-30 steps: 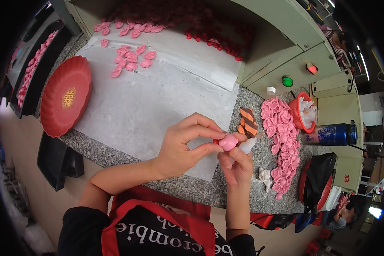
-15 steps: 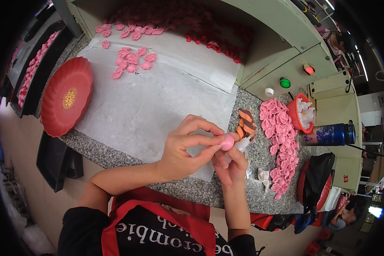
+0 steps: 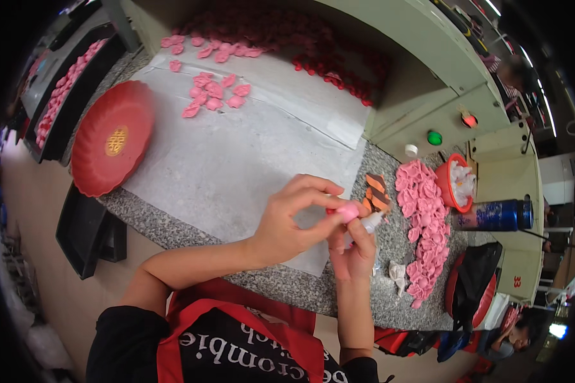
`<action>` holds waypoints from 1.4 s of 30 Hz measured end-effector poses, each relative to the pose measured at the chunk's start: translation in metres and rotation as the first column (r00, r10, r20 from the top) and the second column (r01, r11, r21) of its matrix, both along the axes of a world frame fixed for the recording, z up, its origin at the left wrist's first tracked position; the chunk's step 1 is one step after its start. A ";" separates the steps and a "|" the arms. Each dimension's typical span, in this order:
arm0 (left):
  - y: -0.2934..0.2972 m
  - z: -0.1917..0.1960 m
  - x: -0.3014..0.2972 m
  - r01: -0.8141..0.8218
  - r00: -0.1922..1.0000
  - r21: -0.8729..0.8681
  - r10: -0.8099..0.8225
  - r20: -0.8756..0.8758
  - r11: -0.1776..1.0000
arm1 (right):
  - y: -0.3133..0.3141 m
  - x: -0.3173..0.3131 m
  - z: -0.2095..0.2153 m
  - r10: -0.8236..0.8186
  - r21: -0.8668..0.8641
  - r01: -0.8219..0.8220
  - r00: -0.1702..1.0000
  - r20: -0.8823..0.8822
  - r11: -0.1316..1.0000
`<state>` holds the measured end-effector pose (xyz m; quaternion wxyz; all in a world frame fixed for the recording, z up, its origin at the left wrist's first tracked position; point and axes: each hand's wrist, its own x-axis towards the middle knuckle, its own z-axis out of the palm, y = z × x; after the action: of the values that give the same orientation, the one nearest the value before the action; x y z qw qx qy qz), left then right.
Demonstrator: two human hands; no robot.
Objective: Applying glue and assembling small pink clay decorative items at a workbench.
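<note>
Over the near side of the paper sheet, my left hand [image 3: 294, 217] pinches a small rounded pink piece [image 3: 347, 212] between thumb and fingertips. A bit of red shows beside that piece, under my left fingers. My right hand [image 3: 352, 254] is closed around a small whitish squeeze bottle [image 3: 371, 222], whose narrow tip points up and to the right. Its fingertips also meet the pink piece from the right. Right of my hands lies a heap of pink petal-shaped pieces [image 3: 423, 233]. An orange-and-brown striped object [image 3: 375, 193] sits just beyond my right fingertips.
White paper [image 3: 236, 159] covers much of the speckled counter. Several finished-looking pink pieces [image 3: 214, 94] lie on its far part, with red ones [image 3: 332, 78] under the shelf. A red scalloped dish [image 3: 140, 108] stands left; a red cup [image 3: 446, 185] and blue bottle [image 3: 492, 216] stand right.
The whole view has shifted a little, so things sit farther right. The pink piece has turned in my fingers, and a bit of red now shows beside it. Both hands keep their hold.
</note>
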<state>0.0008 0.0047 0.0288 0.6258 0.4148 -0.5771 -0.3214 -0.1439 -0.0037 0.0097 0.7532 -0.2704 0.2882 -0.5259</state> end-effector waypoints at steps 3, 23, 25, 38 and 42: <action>0.002 0.008 0.006 0.178 0.984 0.164 -0.170 -0.059 0.970 | 0.007 0.015 0.016 -0.106 0.013 0.112 0.966 -0.237 0.994; -0.092 -0.026 0.185 -0.515 0.450 -0.105 0.373 0.811 0.851 | -0.028 0.048 0.021 0.045 -0.209 -0.348 0.599 -0.800 0.914; -0.119 -0.043 0.159 -0.481 0.393 -0.109 0.325 0.860 0.870 | -0.066 0.056 0.020 -0.094 -0.292 -0.282 0.552 -0.829 0.914; -0.038 -0.005 0.124 0.626 0.503 0.284 -0.098 -0.859 0.726 | -0.247 0.100 0.002 -0.572 -0.541 -0.198 -0.177 -0.801 0.818; -0.027 -0.010 0.107 0.658 0.428 0.268 -0.056 -0.902 0.704 | -0.242 0.099 0.007 -0.602 -0.592 -0.113 -0.142 -0.786 0.798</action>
<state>0.1078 -0.0227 0.0186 0.5692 0.2335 -0.1448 -0.7750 -0.0446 -0.2458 0.0169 0.0753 -0.6740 0.6489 -0.3449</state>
